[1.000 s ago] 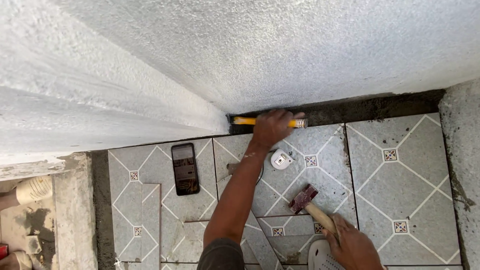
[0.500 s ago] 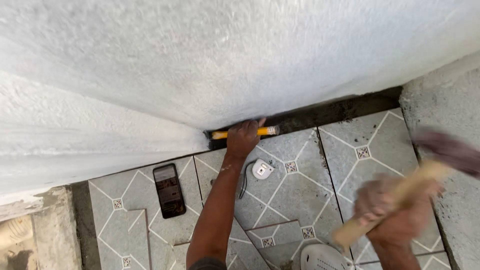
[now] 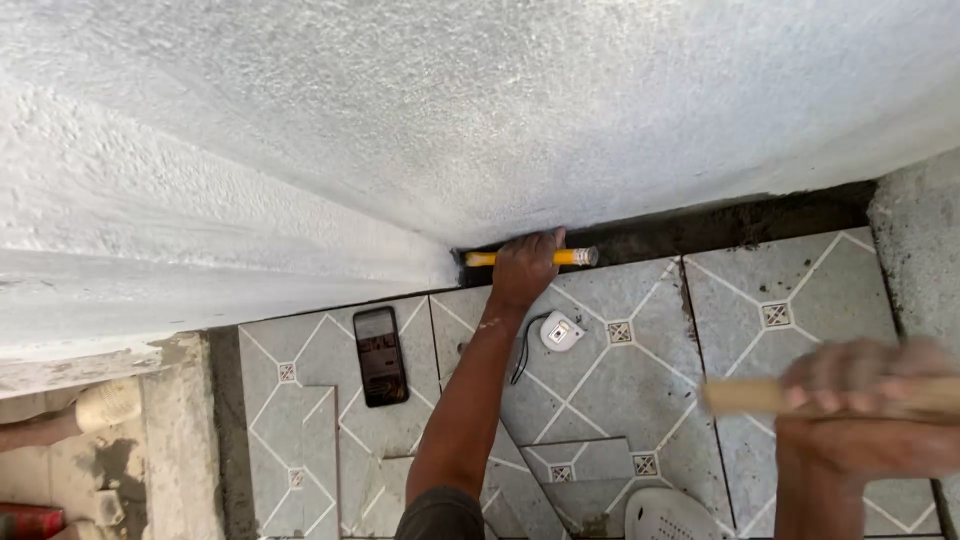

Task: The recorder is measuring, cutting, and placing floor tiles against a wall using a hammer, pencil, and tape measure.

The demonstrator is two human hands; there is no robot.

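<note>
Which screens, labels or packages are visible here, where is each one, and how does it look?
Black rectangular smartphone: lies flat on the grey patterned floor tiles, left of the left forearm; dark screen facing up.
Small round white tape measure: on the tiles below the left hand; a pale label on top, too small to make out.
No packages or signs show.

Two bare hands, no gloves, no rings, no watch. Left hand [image 3: 525,268] on a long bare arm, with a short dark grey sleeve [image 3: 440,512] at the top. Right hand [image 3: 868,410] big, close and blurry.
</note>
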